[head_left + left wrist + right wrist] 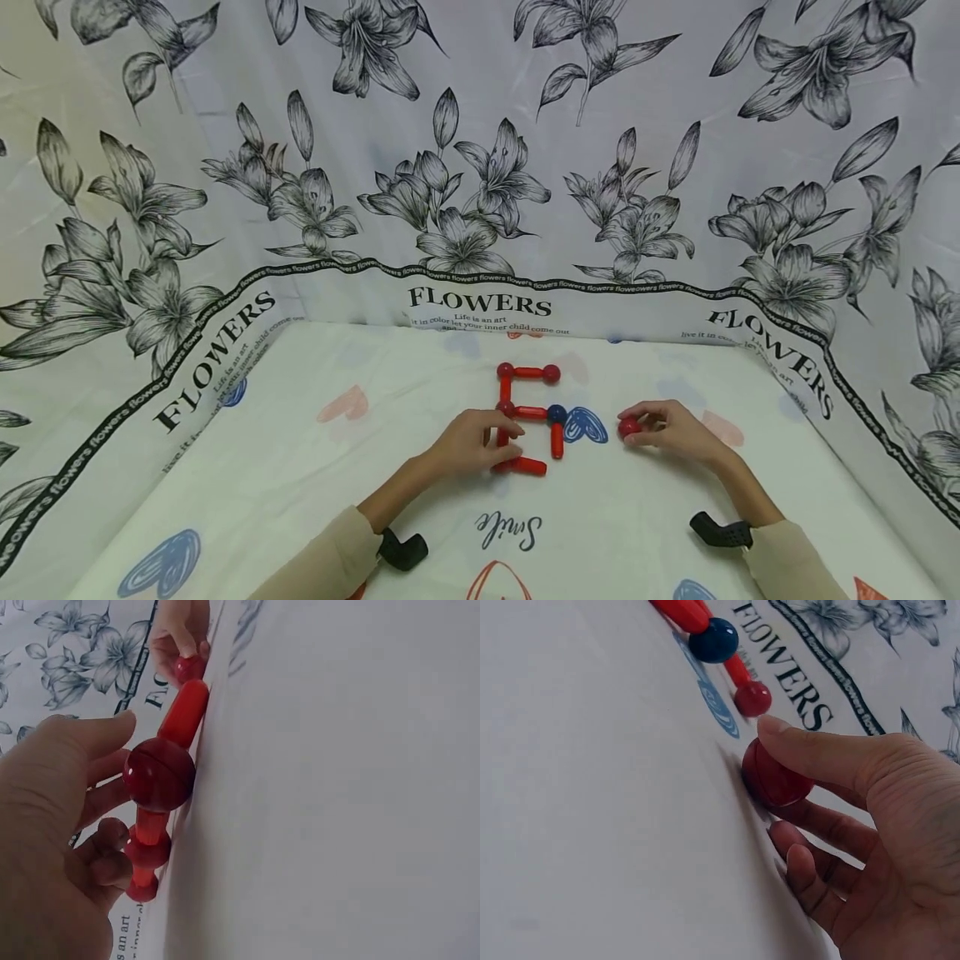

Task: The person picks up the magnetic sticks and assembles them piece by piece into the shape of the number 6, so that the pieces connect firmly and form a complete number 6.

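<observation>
A figure of red rods (531, 412) joined by red balls (551, 373) and one blue ball (557, 414) lies on the white cloth. My left hand (476, 442) is at the figure's left side and partly covers its lower left corner. In the left wrist view, its thumb stands apart from the nearest red ball (159, 774), and its fingers lie behind and beside the pieces; whether they touch is unclear. To the right of the figure, my right hand (671, 429) pinches a loose red ball (774, 774) between thumb and fingers, close to the cloth.
The cloth (420, 517) is printed with hearts and the word Smile. A curtain (480, 208) with black flower drawings hangs behind and at both sides. Dark wrist straps (403, 550) sit at both sleeves.
</observation>
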Motion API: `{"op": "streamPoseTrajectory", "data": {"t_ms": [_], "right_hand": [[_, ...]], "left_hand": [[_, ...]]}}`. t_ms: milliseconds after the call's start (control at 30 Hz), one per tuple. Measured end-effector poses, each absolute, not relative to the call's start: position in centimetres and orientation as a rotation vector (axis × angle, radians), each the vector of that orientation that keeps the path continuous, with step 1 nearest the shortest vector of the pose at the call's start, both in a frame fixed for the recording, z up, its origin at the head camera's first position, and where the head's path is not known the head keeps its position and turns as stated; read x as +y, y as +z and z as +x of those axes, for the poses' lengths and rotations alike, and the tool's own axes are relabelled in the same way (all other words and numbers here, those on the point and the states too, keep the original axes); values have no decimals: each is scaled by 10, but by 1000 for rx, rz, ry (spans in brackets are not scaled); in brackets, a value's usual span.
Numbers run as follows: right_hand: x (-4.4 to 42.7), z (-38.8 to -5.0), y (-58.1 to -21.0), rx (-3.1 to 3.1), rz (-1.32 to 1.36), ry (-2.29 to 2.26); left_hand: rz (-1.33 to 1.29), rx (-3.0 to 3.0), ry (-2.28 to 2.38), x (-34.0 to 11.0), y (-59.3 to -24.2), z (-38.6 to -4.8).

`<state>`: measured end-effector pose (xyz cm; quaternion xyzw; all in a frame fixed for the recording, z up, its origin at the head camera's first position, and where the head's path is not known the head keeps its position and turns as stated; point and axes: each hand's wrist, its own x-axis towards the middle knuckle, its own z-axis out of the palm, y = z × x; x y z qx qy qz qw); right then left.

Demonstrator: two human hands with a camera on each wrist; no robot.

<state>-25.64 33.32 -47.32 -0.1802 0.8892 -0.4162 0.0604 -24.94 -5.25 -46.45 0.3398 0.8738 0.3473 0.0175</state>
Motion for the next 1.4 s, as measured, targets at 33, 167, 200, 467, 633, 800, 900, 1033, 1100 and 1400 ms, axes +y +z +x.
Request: {"op": "streamPoseTrajectory", "data": {"t_ms": [33, 167, 200, 467, 633, 800, 900, 1033, 1100, 1400], "right_hand": [[332, -257, -474, 2688, -533, -1267], [327, -256, -475, 2674, -452, -1306], [325, -255, -475, 2664, -439, -1322], [286, -243, -465, 2522, -570, -1452], [250, -233, -459, 2457, -726, -1535], [230, -225, -462, 2445, -776, -1572], [228, -223, -470, 2419, -776, -1585], [228, -223, -479, 2397, -806, -1599], [228, -222, -481, 2401, -826, -1602], [222, -223, -486, 2419, -964, -1603]], "left_hand": [[1065, 2713, 1071, -52, -466, -247], [1123, 2738, 1015, -46, -471, -241], [1140, 2754, 984, -44, -473, -240], [1257, 2820, 912, -36, -480, -238], [1249, 2817, 975, -39, -481, -239], [1242, 2801, 1058, -41, -483, -239], [1247, 2795, 1078, -41, -486, -239], [1244, 2804, 1069, -39, -487, -238], [1236, 2809, 1061, -39, -488, -238], [1208, 2815, 1049, -43, -493, -238]]}}
